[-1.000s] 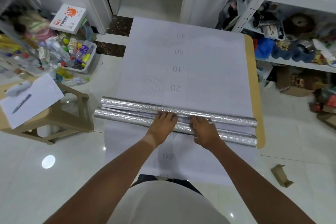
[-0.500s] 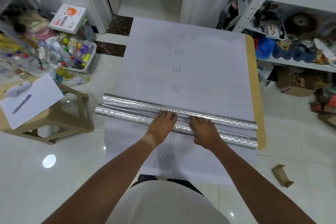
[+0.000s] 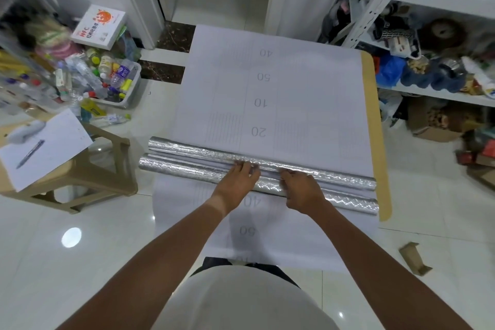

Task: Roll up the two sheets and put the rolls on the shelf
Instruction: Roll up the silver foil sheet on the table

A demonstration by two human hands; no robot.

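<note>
Shelf (image 3: 439,95): white rack on your right, its tiers crammed with bags, a blue cloth, dark bundles and boxes; neither roll is on it.
Table (image 3: 375,126): tan top under your hands, mostly covered by the sheets.
Sheets (image 3: 294,83): white backing with printed numbers, lying flat beyond the rolls; more of it hangs off the near edge toward you.
Far roll (image 3: 192,151): silver foil tube lying across the table.
Near roll (image 3: 182,170): second silver tube, just beside the first, parallel to it.
Stool (image 3: 88,182): to your left, holding a paper (image 3: 45,147) with a pen (image 3: 29,154) on it.
Bin (image 3: 131,88): clear tub on the floor at left, full of bottles and small containers.
Left hand (image 3: 238,182): your fingers curl over the near roll, tips at the far one.
Right hand (image 3: 302,190): likewise curled over the near roll, just beside your left.
</note>
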